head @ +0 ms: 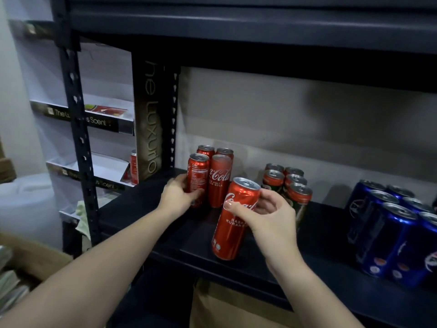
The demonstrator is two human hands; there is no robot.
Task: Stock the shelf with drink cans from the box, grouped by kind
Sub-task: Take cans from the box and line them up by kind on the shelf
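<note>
On the shelf [236, 252], both hands' fingers [238, 210] curl round upright red Coca-Cola cans [233, 221].

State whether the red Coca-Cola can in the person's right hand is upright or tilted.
Tilted. The Coca-Cola can in the right hand leans, top to the right, unlike the upright red cans behind it.

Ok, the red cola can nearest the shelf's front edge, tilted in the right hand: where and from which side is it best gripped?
Probably round the upper body, from the can's right and front. The front cola can leans with its top towards the other red cans, and that side is open. The right hand already pinches it there. The left hand holds another red can.
</note>
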